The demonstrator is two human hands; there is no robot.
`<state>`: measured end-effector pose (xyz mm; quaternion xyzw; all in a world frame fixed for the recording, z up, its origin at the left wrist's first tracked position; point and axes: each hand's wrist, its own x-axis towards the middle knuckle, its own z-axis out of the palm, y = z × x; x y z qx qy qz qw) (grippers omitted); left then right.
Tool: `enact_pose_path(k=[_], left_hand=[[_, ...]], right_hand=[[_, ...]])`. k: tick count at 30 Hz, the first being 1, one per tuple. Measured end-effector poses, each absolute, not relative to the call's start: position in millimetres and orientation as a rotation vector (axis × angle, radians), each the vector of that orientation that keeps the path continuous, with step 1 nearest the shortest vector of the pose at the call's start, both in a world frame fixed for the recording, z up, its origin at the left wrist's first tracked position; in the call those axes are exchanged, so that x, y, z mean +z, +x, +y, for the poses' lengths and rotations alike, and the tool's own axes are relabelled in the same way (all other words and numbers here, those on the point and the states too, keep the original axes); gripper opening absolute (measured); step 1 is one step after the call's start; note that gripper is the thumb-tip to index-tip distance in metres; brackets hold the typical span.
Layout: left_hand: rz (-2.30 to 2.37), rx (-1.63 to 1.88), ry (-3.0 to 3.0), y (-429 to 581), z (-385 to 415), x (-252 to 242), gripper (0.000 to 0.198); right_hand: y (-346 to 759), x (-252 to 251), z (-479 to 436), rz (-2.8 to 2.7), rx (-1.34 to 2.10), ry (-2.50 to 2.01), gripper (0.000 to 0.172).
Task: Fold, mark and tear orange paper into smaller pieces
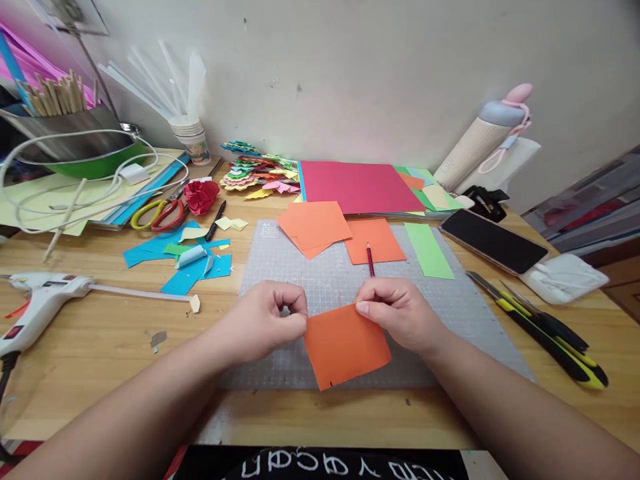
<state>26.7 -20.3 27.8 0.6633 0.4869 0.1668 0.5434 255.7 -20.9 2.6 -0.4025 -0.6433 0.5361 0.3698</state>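
An orange paper square (347,350) is held up over the front of the grey cutting mat (280,273), tilted, with a small dark mark at its lower edge. My left hand (273,320) pinches its upper left corner between thumb and finger. At the upper right edge my right hand (395,310) grips it the same way. Just beyond the right hand a dark red pencil (370,259) lies on the mat, its tip on another orange square (383,240). More orange squares (317,223) overlap at the mat's back.
Blue paper scraps (185,277), scissors (160,215) and a glue gun (43,303) lie left. On the right are a green strip (429,250), a phone (493,240) and a utility knife (545,333). Red paper (357,187) and colourful cut-outs (257,175) are at the back.
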Motion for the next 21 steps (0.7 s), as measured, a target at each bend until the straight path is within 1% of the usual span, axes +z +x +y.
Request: enact_pose_path(k=[4,6,7,10,11,13,15,17,18,21], left_hand=[[1.228,0.382,1.563,22,-15,29,0.007],[1.213,0.427,1.487,24,-14,28,0.008],[1.171,0.461,1.405,26,-15,28,0.011],[0.978,0.495,1.071,34,-22,23,0.032],[0.916,0.477,0.988,37,-25,21,0.037],[0.828,0.426,0.891,40,-31,17,0.039],[0.783,0.400,0.859,41,-34,13,0.036],[0.746,0.402,0.846,41,-35,11,0.035],[0.734,0.419,0.847,41,-34,11,0.037],[0.762,0.524,0.857,41,-31,9,0.047]], right_hand=[[270,7,-12,-1.310,1.310,-1.108,0.019],[275,8,-9,-1.198,1.344,-1.105,0.021],[275,8,-8,-1.233,1.405,-1.091,0.021],[266,4,-13,-1.540,1.599,-1.017,0.018],[261,2,-16,-1.651,1.615,-0.983,0.017],[251,-2,-21,-1.839,1.505,-0.899,0.016],[244,-5,-26,-1.952,1.311,-0.815,0.014],[241,-8,-29,-1.921,1.269,-0.808,0.008],[240,-9,-29,-1.845,1.336,-0.839,0.011],[241,-12,-28,-1.576,1.608,-0.964,0.037]])
